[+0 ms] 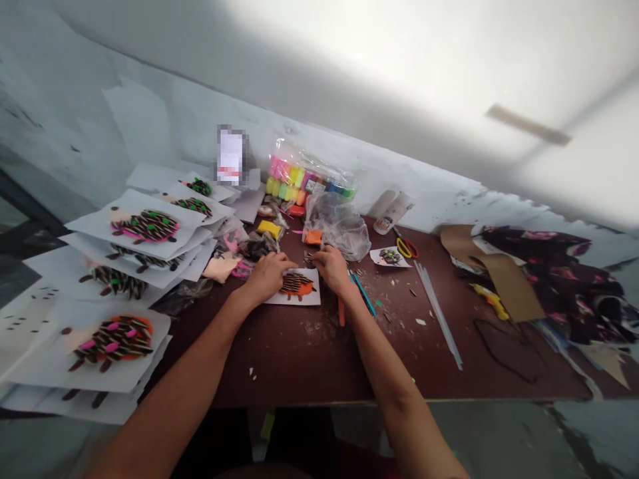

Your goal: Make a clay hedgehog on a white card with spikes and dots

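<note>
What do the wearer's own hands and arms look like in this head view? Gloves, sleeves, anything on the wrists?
Left hand and right hand: no gloves. Left forearm and right forearm: no sleeves in view, no watch or bracelet visible. Rings and nail details are too small to tell. Dark legwear shows at the bottom.
</note>
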Available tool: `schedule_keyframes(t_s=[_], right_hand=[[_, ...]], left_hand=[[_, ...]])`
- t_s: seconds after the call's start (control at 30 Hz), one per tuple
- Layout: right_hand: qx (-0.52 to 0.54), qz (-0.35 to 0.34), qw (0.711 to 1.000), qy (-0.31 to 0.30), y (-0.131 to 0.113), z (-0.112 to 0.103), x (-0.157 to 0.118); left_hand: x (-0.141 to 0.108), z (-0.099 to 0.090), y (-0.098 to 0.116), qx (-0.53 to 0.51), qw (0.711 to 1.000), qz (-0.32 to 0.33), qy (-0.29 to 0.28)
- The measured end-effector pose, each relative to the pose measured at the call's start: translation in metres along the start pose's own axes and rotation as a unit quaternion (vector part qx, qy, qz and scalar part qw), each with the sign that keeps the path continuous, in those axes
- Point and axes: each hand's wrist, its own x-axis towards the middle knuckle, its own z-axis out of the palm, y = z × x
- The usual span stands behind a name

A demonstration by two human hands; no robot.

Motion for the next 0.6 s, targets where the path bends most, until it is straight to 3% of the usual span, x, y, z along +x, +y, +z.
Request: schedule_keyframes(t_s=[0.3,0.43,0.6], right_hand=[[-0.015,0.027,1.0,-0.001,0.004,-0.001,-0.002],[0.045,0.065,0.996,0.05,0.005,-0.006,-0.022],[0.146,0.047,0.986,0.059,-0.004,-0.007,-0.057]], left_hand=[[0.0,-0.003,0.003,-0.001,1.0,-0.001,-0.004],[-0.001,-0.003,0.004,0.006,1.0,-0.002,0.001],[-0.001,-0.003,0.005,0.009,1.0,-0.003,0.003]])
